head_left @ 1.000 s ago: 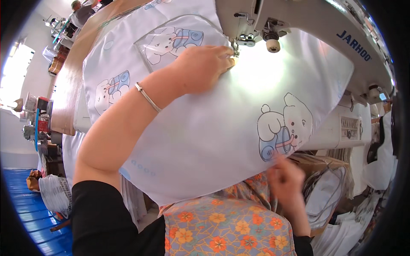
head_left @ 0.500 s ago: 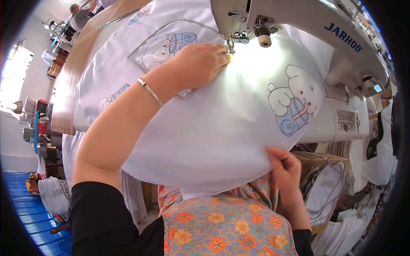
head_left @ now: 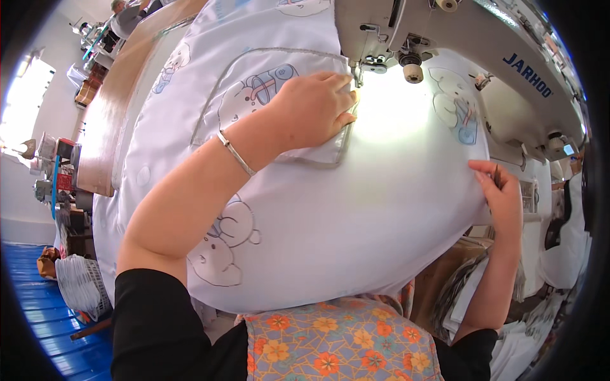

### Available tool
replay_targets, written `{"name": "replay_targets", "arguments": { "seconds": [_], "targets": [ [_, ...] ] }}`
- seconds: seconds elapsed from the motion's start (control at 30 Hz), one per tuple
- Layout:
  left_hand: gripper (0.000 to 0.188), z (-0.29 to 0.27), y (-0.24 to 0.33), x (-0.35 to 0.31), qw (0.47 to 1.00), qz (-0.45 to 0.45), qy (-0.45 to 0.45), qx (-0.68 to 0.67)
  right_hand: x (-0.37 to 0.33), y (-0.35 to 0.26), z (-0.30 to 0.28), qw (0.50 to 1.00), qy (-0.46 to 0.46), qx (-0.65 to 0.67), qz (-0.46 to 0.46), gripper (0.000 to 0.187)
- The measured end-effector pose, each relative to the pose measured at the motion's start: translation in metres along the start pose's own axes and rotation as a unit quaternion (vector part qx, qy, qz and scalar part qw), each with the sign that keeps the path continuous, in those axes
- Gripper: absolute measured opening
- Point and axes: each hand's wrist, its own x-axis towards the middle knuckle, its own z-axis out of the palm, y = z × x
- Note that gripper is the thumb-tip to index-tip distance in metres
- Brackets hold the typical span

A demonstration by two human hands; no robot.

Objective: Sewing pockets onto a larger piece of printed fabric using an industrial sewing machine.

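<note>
your left hand (head_left: 311, 111) lies flat, fingers spread, over the grey-edged panel (head_left: 238, 82) on the white printed cloth (head_left: 356, 222) beside the presser foot (head_left: 358, 77), likely keeping it smooth; your right hand (head_left: 500, 184) grasps a slim dark tool (head_left: 497, 176) at the cloth's right edge, perhaps steadying it; the sewing machine (head_left: 476, 41) overhangs the cloth, the worktop (head_left: 101, 155) is left, and cloth partly hides a cardboard box (head_left: 441, 273)

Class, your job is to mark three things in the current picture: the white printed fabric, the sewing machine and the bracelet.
White printed fabric (head_left: 356, 222): head view, plain middle stretch.
Sewing machine (head_left: 480, 47): head view, side of its arm.
Bracelet (head_left: 236, 156): head view, middle of its band.
</note>
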Motion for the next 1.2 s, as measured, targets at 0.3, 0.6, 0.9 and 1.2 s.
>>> {"name": "replay_targets", "arguments": {
  "seconds": [0.3,0.6,0.9,1.2],
  "targets": [
    [0.04,0.024,0.017,-0.023,0.991,-0.012,0.135,0.011,0.032,-0.043,0.054,0.903,0.094,-0.237,-0.345,0.028],
    [0.035,-0.035,0.016,-0.124,0.993,-0.043,0.071,-0.085,0.026,-0.075,0.142,0.798,-0.025,-0.221,-0.56,0.032],
    [0.03,-0.04,-0.028,-0.191,0.979,-0.116,0.117,0.118,0.025,-0.072,0.136,0.787,-0.045,-0.201,-0.582,0.029],
    [0.048,-0.049,-0.019,-0.2,0.976,-0.179,0.081,0.092,0.001,-0.074,0.142,0.817,-0.032,-0.241,-0.523,0.028]
  ]
}}
